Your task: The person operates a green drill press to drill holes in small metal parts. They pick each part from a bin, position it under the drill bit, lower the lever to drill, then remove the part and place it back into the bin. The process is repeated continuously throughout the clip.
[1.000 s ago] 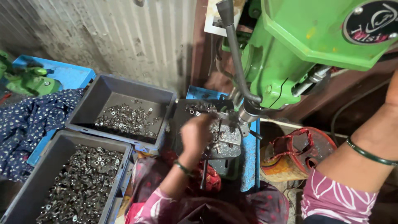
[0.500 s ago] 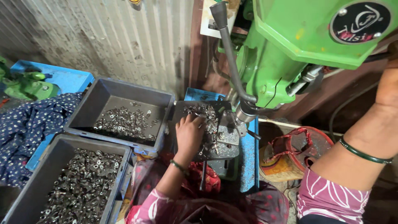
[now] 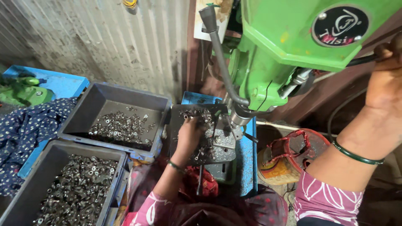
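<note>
My left hand (image 3: 190,134) lies on the dark metal work table (image 3: 181,144) of a green drill press (image 3: 284,46), its fingers curled over small metal nuts (image 3: 199,115) scattered there. I cannot tell whether a nut is pinched in the fingers. The drill spindle (image 3: 239,119) hangs just right of that hand. My right hand (image 3: 387,77) is raised at the far right, closed around the dark feed handle (image 3: 360,60) of the press. A green bangle sits on each wrist.
Two grey plastic bins (image 3: 104,98) (image 3: 37,180) holding several metal nuts stand at the left. A blue patterned cloth (image 3: 25,134) lies beside them. A long lever arm (image 3: 220,54) rises from the press. A red bucket (image 3: 293,152) stands at lower right. Corrugated wall behind.
My left hand has slid a little lower and nearer on the work table among the nuts. The view has shifted down, and my right hand stays on the handle.
</note>
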`<action>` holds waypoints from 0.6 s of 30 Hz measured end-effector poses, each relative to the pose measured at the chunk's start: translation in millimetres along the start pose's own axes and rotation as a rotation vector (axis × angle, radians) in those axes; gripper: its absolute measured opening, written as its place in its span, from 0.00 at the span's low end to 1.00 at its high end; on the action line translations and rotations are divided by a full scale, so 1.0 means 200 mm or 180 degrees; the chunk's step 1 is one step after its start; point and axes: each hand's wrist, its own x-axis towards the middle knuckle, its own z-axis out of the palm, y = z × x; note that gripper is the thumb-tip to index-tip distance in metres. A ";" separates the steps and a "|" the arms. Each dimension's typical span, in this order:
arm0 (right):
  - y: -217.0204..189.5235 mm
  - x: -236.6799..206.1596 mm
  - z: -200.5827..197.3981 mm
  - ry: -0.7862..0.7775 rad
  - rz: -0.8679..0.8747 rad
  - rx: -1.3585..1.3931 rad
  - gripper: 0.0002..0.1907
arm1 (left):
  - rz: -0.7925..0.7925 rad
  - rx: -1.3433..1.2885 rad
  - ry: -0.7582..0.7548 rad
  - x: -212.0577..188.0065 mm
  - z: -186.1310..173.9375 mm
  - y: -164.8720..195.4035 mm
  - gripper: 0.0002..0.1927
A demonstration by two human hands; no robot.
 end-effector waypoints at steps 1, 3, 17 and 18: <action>0.00 0.00 0.00 0.0001 -0.0005 -0.0010 0.25 | -0.0646 -0.1288 -0.0176 -0.01 0.00 -0.01 0.15; -0.01 0.00 0.00 0.0012 -0.0024 -0.0019 0.25 | -0.1943 -0.3854 -0.0541 -0.03 0.01 -0.01 0.11; -0.04 0.00 0.04 0.0057 -0.0117 -0.0047 0.25 | -0.0476 -0.1299 -0.0187 -0.08 0.06 0.46 0.16; -0.04 0.00 0.04 0.0063 -0.0139 -0.0041 0.25 | -0.0293 -0.0819 -0.0092 -0.08 0.05 0.47 0.17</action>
